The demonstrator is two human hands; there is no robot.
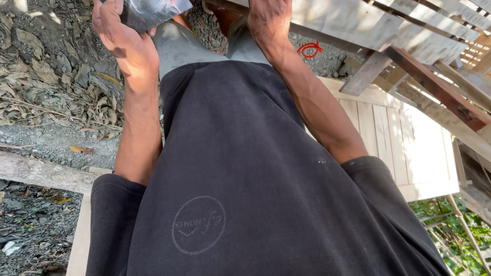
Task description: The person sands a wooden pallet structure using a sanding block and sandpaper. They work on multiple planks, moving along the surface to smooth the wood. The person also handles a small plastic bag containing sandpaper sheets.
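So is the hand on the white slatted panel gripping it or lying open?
Open: the right hand lies flat, fingers stretched along a slat of the white slatted panel, curled around nothing.

Black shirt (244, 182), silvery-grey packet (145, 3), pale grey planks (329, 3).

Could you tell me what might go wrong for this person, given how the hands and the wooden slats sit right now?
1. The right hand presses flat on a rough slatted wooden panel; sliding it could drive in splinters.
2. The left hand pinches a crumpled shiny sheet only at its edge, so that grip could slip.
3. Loose gravel and dry leaves lie underfoot beside a plank, so footing may shift or trip.
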